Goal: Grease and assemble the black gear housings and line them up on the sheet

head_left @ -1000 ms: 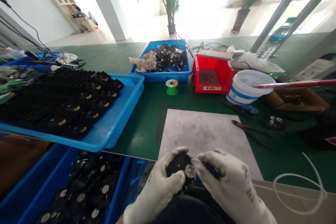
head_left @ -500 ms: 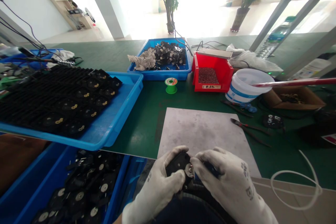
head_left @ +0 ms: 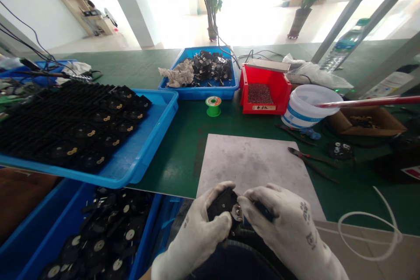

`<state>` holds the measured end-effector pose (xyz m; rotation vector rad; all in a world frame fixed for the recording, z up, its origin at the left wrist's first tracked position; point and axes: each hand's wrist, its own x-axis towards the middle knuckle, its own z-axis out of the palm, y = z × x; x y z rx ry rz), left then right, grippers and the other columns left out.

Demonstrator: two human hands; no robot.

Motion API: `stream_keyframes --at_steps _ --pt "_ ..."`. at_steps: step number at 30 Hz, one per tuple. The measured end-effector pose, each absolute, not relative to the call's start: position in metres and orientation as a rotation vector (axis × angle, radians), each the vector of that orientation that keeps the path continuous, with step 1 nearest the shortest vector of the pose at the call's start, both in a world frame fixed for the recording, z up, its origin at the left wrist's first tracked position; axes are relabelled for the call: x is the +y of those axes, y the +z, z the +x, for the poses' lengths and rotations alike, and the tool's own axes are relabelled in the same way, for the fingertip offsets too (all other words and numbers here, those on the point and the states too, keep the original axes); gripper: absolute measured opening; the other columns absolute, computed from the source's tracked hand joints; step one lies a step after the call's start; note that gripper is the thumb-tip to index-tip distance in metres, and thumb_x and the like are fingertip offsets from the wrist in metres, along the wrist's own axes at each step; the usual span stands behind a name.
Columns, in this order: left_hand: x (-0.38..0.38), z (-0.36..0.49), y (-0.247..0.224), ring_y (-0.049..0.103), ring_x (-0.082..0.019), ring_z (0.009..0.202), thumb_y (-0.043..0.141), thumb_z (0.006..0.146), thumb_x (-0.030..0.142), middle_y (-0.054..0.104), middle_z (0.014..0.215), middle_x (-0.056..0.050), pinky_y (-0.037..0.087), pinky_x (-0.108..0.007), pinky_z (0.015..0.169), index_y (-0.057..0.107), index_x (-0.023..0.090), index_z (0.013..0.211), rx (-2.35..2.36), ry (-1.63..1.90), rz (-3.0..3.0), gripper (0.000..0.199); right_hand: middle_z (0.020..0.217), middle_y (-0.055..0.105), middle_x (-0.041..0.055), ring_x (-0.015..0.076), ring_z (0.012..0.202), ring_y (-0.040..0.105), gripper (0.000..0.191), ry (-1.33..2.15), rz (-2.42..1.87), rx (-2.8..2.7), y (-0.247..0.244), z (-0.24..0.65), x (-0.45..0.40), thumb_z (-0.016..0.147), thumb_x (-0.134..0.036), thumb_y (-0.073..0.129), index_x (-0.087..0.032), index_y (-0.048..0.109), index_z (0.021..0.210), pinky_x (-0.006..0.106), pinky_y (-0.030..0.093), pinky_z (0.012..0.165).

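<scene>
Both my hands wear white gloves and meet at the near edge of the grey sheet point(head_left: 252, 157). My left hand point(head_left: 206, 223) grips a black part point(head_left: 221, 204), thumb in front and fingers behind. A round silver disc point(head_left: 236, 212) shows on the part's right side. My right hand point(head_left: 278, 218) is closed, its fingertips at the disc; a dark object point(head_left: 263, 211) lies within its curled fingers, mostly hidden.
A blue tray point(head_left: 147, 140) of black parts stands at left, above a blue bin point(head_left: 144, 236) of similar parts. Behind are a blue tray point(head_left: 197, 93), green spool point(head_left: 213, 107) and red bin point(head_left: 282, 103). Pliers point(head_left: 311, 162) and a white bucket point(head_left: 305, 105) are at right.
</scene>
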<state>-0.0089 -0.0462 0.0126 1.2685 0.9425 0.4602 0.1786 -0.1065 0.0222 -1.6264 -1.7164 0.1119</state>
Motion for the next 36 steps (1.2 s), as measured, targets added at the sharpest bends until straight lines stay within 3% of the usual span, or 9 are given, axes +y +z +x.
stream_keyframes --at_steps 4,8,13,23,29,36 --pt "-0.045 -0.008 0.013 0.064 -0.034 0.13 0.068 0.082 0.034 0.07 0.139 -0.012 0.051 -0.041 0.112 0.067 0.015 0.138 0.957 0.468 1.274 0.059 0.066 0.067 -0.0041 0.0137 0.059 0.064 0.029 0.114 -1.637 -1.731 0.019 0.179 -0.106 0.102 -0.03 0.062 -0.024 0.069 0.075 0.029 0.045 0.059" --pt "-0.044 -0.006 0.015 0.066 -0.034 0.128 0.069 0.082 0.034 0.074 0.13 -0.011 0.055 -0.038 0.104 0.066 0.016 0.138 0.982 0.428 1.252 0.059 0.066 0.066 -0.004 0.0133 0.059 0.064 0.029 0.108 -1.651 -1.72 0.017 0.181 -0.106 0.102 -0.03 0.063 -0.025 0.068 0.074 0.029 0.043 0.059" --pt "-0.043 -0.008 0.01 0.063 -0.032 0.133 0.07 0.084 0.03 0.07 0.141 -0.008 0.052 -0.037 0.11 0.068 0.02 0.139 0.957 0.449 1.264 0.056 0.072 0.068 -0.0052 0.0119 0.064 0.066 0.023 0.139 -1.672 -1.744 0.014 0.183 -0.108 0.101 -0.03 0.067 -0.026 0.068 0.078 0.027 0.043 0.064" --pt "-0.041 -0.008 0.007 0.064 -0.033 0.131 0.072 0.085 0.031 0.072 0.136 -0.009 0.054 -0.038 0.108 0.069 0.021 0.137 0.923 0.457 1.224 0.053 0.069 0.067 -0.0038 0.0135 0.061 0.065 0.027 0.119 -1.68 -1.758 0.012 0.183 -0.107 0.102 -0.031 0.063 -0.025 0.068 0.077 0.028 0.042 0.061" --pt "-0.042 -0.006 0.008 0.065 -0.036 0.129 0.071 0.083 0.034 0.072 0.134 -0.011 0.054 -0.043 0.108 0.069 0.019 0.136 0.945 0.446 1.18 0.055 0.06 0.062 -0.0054 0.0125 0.053 0.061 0.039 0.046 -1.652 -1.718 0.019 0.18 -0.103 0.105 -0.032 0.055 -0.026 0.062 0.068 0.03 0.04 0.055" --pt "-0.042 -0.006 0.01 0.063 -0.035 0.132 0.071 0.083 0.035 0.071 0.137 -0.012 0.051 -0.043 0.113 0.068 0.018 0.137 0.961 0.441 1.196 0.057 0.061 0.062 -0.0056 0.012 0.053 0.06 0.036 0.036 -1.638 -1.701 0.021 0.179 -0.102 0.103 -0.031 0.057 -0.026 0.063 0.068 0.029 0.039 0.055"
